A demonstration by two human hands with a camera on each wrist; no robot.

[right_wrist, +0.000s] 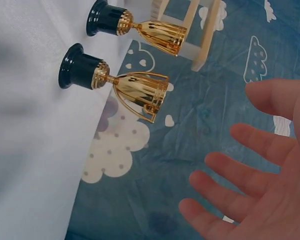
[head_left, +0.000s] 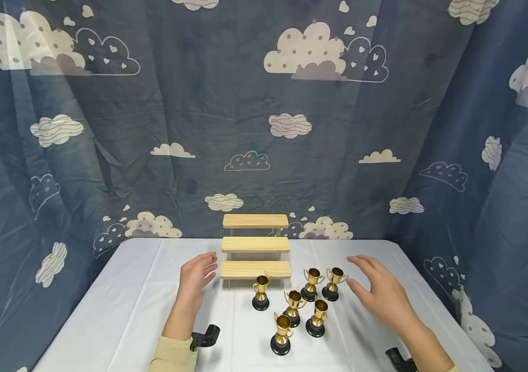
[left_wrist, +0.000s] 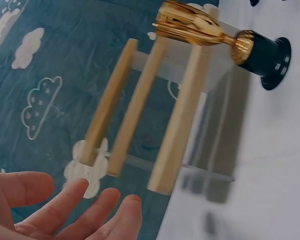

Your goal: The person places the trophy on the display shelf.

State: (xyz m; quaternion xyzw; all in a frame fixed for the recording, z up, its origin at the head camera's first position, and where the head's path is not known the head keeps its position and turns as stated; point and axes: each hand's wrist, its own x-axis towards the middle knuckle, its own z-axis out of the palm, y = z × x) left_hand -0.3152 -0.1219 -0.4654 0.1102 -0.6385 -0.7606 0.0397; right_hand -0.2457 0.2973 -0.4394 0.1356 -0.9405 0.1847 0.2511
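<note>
My left hand is raised just left of a three-step wooden shelf, its fingers relaxed and holding nothing. On the other side my right hand hovers with spread fingers, also holding nothing. Nearest to it is a gold trophy cup on a black base, with a second trophy beside that one. More small trophies stand upright in front of the shelf: one trophy by its lowest step, another trophy in the middle, a trophy to its right, and a front trophy.
A white cloth covers the table. Behind it and at both sides hangs a dark blue curtain with cloud prints. Black straps with camera mounts sit on the wrists.
</note>
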